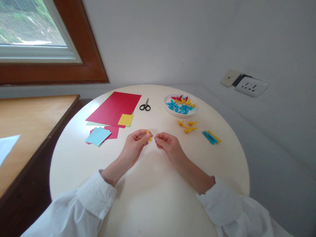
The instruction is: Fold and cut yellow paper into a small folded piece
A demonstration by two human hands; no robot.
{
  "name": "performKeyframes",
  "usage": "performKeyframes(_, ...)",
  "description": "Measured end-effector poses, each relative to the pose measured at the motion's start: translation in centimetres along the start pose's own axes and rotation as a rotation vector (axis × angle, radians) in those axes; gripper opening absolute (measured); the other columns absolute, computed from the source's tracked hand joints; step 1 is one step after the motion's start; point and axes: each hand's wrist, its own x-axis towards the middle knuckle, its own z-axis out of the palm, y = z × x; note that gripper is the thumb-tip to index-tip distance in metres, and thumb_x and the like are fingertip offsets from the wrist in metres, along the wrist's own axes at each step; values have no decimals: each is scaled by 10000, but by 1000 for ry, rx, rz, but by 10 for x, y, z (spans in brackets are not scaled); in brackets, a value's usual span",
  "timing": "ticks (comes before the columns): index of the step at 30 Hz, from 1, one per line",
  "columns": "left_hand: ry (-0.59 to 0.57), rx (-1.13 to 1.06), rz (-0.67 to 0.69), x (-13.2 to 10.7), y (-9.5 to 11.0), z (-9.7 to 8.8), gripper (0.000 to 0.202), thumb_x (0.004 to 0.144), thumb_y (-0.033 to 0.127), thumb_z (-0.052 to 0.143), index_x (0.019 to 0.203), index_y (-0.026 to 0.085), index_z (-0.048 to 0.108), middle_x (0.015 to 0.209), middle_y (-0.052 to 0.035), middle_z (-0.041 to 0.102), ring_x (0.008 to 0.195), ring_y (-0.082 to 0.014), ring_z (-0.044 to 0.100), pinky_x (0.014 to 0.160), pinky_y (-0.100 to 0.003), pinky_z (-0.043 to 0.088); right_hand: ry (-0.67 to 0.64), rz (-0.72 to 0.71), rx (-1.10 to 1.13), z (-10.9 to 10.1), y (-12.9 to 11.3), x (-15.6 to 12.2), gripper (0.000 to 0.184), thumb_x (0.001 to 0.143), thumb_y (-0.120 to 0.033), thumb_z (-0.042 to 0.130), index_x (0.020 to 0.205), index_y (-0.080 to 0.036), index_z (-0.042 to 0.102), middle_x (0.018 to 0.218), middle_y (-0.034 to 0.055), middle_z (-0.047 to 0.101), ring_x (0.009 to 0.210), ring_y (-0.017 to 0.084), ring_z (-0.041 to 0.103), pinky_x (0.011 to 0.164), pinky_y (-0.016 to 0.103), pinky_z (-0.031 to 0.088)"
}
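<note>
Above the middle of the round table, my left hand (135, 142) pinches a small folded yellow paper (148, 136) between thumb and fingers. The paper is narrow and pointed; most of it hides in the grip. Just to its right is my right hand (169, 144), fingers curled and thumb pressed to them. A small gap separates it from the paper, and nothing shows in its fingers. Off to the right lie three yellow paper cranes (189, 126), beside several blue folded paper strips (209, 137) and a yellow one (214, 136).
A white plate (182, 115) holds blue, yellow and red paper cranes. Black-handled scissors (145, 106) lie at the back. On the left are large red sheets (116, 108), a yellow square (125, 119) and light-blue squares (98, 136). A wall and wooden desk (37, 115) flank the white table (158, 204).
</note>
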Motion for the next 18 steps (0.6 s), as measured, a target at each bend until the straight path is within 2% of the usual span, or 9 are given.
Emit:
performKeyframes(5,-23,-27,1,1,-1,0,180,589,217,739,670,167,586,639,36,593,591,-62,490,599,-199,366,16,8,-4,0,2,1,156,624,-314,640,635,-171,578,527,-52,485,515,83,399,524,248,296)
performKeyframes(12,-53,-67,-16,1,1,1,221,615,217,727,743,192,548,570,69,561,560,-52,481,584,-184,356,21,28,-5,-1,3,1,150,619,-308,639,626,-175,568,524,-56,484,512,82,400,525,246,306)
performKeyframes(18,13,-84,3,2,3,-1,289,594,210,738,777,191,515,602,59,583,580,-59,511,598,-189,373,-11,-13,-11,-1,4,0,150,645,-308,634,658,-178,562,535,-53,495,518,84,431,533,244,338)
